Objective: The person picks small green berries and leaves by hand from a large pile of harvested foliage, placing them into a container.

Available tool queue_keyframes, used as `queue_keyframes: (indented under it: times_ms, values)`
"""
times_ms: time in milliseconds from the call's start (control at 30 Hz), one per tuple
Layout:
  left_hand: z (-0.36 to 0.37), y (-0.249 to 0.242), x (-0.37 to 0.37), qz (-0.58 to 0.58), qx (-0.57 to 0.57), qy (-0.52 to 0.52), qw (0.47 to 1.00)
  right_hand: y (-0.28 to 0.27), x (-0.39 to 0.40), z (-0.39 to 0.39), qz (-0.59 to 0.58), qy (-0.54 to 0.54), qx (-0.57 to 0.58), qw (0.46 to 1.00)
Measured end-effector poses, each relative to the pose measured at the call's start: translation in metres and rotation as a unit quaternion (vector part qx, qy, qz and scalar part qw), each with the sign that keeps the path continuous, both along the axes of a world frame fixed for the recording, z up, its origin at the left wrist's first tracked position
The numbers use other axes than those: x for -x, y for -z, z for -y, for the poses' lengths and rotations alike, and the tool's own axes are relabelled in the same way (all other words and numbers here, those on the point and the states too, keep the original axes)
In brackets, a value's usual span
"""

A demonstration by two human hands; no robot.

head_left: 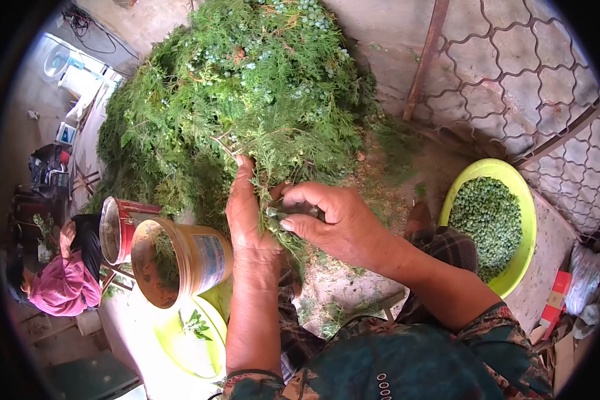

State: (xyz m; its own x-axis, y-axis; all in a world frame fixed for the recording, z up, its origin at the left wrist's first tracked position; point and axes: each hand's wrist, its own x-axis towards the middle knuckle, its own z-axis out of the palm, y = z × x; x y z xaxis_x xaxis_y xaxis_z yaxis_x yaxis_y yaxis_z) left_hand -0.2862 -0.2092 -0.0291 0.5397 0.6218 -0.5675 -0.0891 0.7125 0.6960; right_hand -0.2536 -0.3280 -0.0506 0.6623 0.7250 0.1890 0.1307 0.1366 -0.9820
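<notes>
My left hand is closed around a green conifer sprig, with the thumb pointing up along its stem. Close against it on the right, my right hand curls its thumb and fingers at the sprig's lower part, where small pale green berries show. What lies inside its curled fingers is too small to tell. Just beyond both hands rises a large heap of cut conifer branches bearing bluish berries. To the right, a yellow-green basin holds many loose green berries.
A beige bucket and a red-and-white bucket stand at the left. Below them is a bright yellow-green basin with a leafy sprig. Another person sits at the far left. Wire mesh stands at the upper right.
</notes>
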Motion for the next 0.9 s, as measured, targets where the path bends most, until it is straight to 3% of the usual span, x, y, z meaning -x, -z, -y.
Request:
queue_keyframes:
  times_ms: [100,167,233,267,300,333,367,400,433,500,567,633,700,733,900]
  values:
    - [-0.011,0.009,0.002,0.039,0.024,-0.004,0.999,0.000,0.000,-0.003,0.095,0.008,0.050,0.994]
    - [-0.024,0.024,0.014,0.073,0.000,0.046,0.996,0.005,0.002,-0.007,0.123,0.011,0.030,0.992]
    - [-0.030,0.026,0.017,0.215,0.076,0.129,0.965,0.005,0.003,-0.011,-0.037,-0.046,-0.077,0.995]
    - [-0.017,0.016,0.010,0.093,-0.016,0.044,0.995,-0.001,0.002,-0.007,-0.037,-0.046,-0.077,0.995]
    - [-0.020,0.019,0.011,0.094,-0.015,0.044,0.995,-0.011,-0.002,0.002,-0.221,-0.120,-0.089,0.964]
    - [-0.028,0.026,0.015,0.201,0.071,0.063,0.975,-0.018,-0.005,0.008,-0.397,-0.190,-0.096,0.893]
    - [-0.036,0.035,0.018,0.305,0.155,0.082,0.936,-0.016,-0.008,0.010,-0.397,-0.192,-0.095,0.893]
    - [-0.047,0.044,0.021,0.368,0.195,0.130,0.900,-0.012,-0.011,0.013,-0.481,-0.197,-0.148,0.841]
    - [-0.042,0.037,0.020,0.369,0.195,0.130,0.899,-0.011,-0.013,0.014,-0.559,-0.198,-0.198,0.780]
    - [-0.027,0.017,0.019,0.304,0.102,0.047,0.946,-0.014,-0.013,0.015,-0.554,-0.171,-0.186,0.793]
    - [-0.029,0.017,0.017,0.292,0.109,0.056,0.948,-0.009,-0.013,0.016,-0.402,-0.142,-0.092,0.900]
    - [-0.024,0.010,0.017,0.295,0.110,0.049,0.948,-0.009,-0.012,0.015,-0.381,-0.149,-0.065,0.910]
    - [-0.022,0.011,0.018,0.305,0.111,0.066,0.944,0.001,-0.004,0.008,-0.084,-0.003,-0.007,0.996]
    - [-0.022,0.011,0.017,0.319,0.111,0.082,0.938,0.004,-0.004,0.008,-0.027,0.016,0.017,0.999]
    - [-0.016,0.008,0.014,0.304,0.147,0.076,0.938,0.006,0.004,0.005,0.021,0.050,-0.006,0.999]
